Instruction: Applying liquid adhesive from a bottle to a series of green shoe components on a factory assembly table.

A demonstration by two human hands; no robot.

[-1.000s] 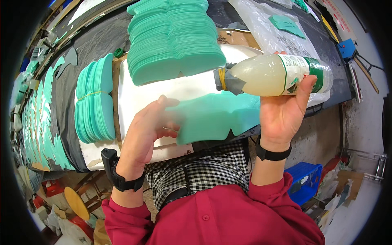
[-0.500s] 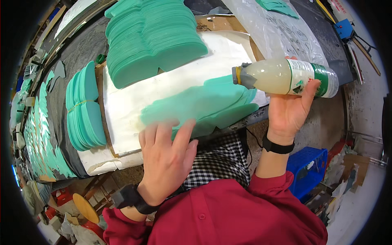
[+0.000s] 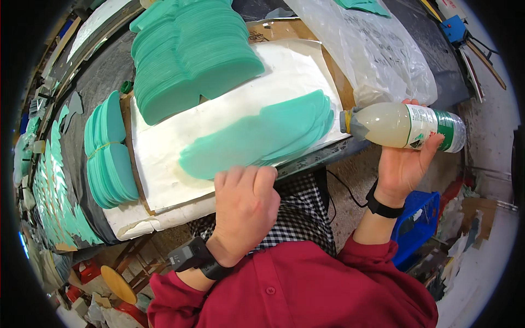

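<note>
My right hand [image 3: 403, 167] is closed around a plastic bottle [image 3: 381, 124] of cloudy pale liquid, held on its side off the table's right front edge. Its neck, wrapped in grey with a yellow band, points left. My left hand [image 3: 246, 210] has its fingers curled in at the near edge of some overlapping thin green sole-shaped sheets [image 3: 295, 128]. Whatever those fingers may hold is hidden from view. The sheets lie fanned on white paper [image 3: 158, 180], and the left part of the top one looks paler.
A tall stack of green sheets [image 3: 197, 60] stands behind. To the left, a banded green bundle [image 3: 112, 156] lies beside green scraps [image 3: 57, 186]. A clear plastic bag [image 3: 372, 54] covers the back right. Below the table's right end sits a blue crate [image 3: 418, 224].
My left hand has drawn right and toward me, its outstretched fingers now curled in. The bottle has moved right and slightly nearer in my right hand. The fanned sheets have shifted a little.
</note>
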